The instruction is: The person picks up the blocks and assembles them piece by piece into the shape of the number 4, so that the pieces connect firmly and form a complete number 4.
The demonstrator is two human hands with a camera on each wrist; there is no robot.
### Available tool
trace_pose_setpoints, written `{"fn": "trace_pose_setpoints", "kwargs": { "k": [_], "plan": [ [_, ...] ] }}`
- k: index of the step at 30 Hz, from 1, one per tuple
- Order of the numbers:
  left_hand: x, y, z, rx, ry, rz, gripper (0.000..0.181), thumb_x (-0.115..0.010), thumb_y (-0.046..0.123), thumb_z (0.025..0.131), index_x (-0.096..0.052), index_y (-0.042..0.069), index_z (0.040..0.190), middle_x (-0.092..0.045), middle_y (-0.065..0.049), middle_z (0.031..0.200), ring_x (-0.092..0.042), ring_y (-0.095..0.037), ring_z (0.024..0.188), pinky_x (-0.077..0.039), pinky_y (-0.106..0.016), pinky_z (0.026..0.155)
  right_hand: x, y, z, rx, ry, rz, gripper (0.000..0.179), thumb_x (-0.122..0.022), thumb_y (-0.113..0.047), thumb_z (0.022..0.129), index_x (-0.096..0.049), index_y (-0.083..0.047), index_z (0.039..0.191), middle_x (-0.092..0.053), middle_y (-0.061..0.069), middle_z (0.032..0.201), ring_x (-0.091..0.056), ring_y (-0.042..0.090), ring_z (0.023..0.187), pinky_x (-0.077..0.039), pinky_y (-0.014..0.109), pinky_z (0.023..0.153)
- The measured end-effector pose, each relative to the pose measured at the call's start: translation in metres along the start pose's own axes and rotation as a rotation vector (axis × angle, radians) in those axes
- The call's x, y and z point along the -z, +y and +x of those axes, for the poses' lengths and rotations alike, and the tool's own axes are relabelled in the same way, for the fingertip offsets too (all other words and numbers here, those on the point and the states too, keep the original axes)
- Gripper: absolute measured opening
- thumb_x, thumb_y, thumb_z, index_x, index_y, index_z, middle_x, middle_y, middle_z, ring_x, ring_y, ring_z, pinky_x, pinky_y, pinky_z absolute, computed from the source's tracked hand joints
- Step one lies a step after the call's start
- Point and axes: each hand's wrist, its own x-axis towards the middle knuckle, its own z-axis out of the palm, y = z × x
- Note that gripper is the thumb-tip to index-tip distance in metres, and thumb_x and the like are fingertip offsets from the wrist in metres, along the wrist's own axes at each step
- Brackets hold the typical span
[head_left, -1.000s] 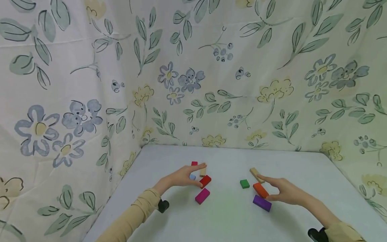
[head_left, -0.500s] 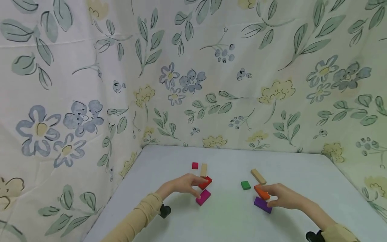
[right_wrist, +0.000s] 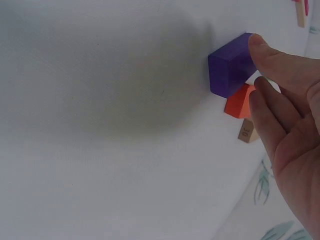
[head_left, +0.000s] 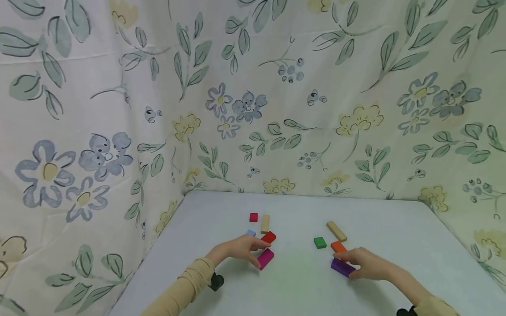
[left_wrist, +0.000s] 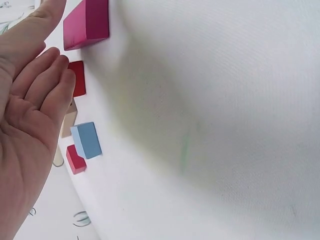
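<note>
My left hand (head_left: 240,248) has its thumb at the near end of a magenta block (head_left: 266,259) and its index fingertip right at the far end. In the left wrist view the thumb overlaps the edge of that magenta block (left_wrist: 90,25), and the other fingers are bent beside it. My right hand (head_left: 369,264) spans a purple block (head_left: 341,267), thumb at its near right end, index finger along its far side. The right wrist view has the thumb tip on the purple block (right_wrist: 232,65); the index finger is hidden there.
Beyond the left hand lie a red block (head_left: 269,237), a light blue block (left_wrist: 87,140), a plain wooden block (head_left: 265,224) and a crimson block (head_left: 254,217). An orange block (head_left: 338,246), a green block (head_left: 320,242) and a wooden block (head_left: 337,231) lie beyond the right hand.
The left hand has come nearer, from around the red block to the magenta one. The right hand has shifted from the orange block to the purple one. Both hands' fingers have drawn closer together.
</note>
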Motion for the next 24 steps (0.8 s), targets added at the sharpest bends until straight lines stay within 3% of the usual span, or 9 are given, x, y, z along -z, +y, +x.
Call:
{"fn": "trace_pose_setpoints", "kwargs": {
  "k": [6, 16, 24],
  "plan": [
    [-0.0022, -0.0004, -0.0011, 0.012, 0.006, 0.02, 0.066, -0.078, 0.018, 0.077, -0.051, 0.01, 0.137, -0.054, -0.002, 0.138, -0.051, -0.015, 0.127, -0.045, -0.023, 0.1, -0.0053, 0.0033, -0.001, 0.017, 0.007, -0.042, 0.055, -0.073, -0.003, 0.076, -0.055, 0.006, 0.127, -0.06, 0.025, 0.124, -0.059, 0.041, 0.109, -0.053, 0.046, 0.083],
    [-0.0035, -0.0016, 0.0006, 0.021, -0.004, 0.042, 0.065, -0.078, 0.014, 0.078, -0.051, 0.013, 0.137, -0.054, 0.0, 0.138, -0.052, -0.014, 0.126, -0.046, -0.022, 0.098, -0.0093, 0.0041, -0.0004, 0.025, 0.059, -0.056, 0.056, -0.06, 0.02, 0.069, -0.057, 0.008, 0.123, -0.06, 0.028, 0.122, -0.059, 0.044, 0.106, -0.055, 0.042, 0.079],
    [-0.006, -0.0027, 0.0018, 0.048, 0.009, 0.0, 0.061, -0.076, 0.009, 0.079, -0.053, 0.015, 0.135, -0.055, 0.001, 0.136, -0.053, -0.015, 0.125, -0.047, -0.023, 0.098, -0.0093, 0.0045, 0.001, 0.003, 0.081, -0.013, 0.051, -0.071, 0.009, 0.073, -0.056, 0.012, 0.122, -0.06, 0.031, 0.118, -0.062, 0.043, 0.1, -0.057, 0.037, 0.076]
  ]
}}
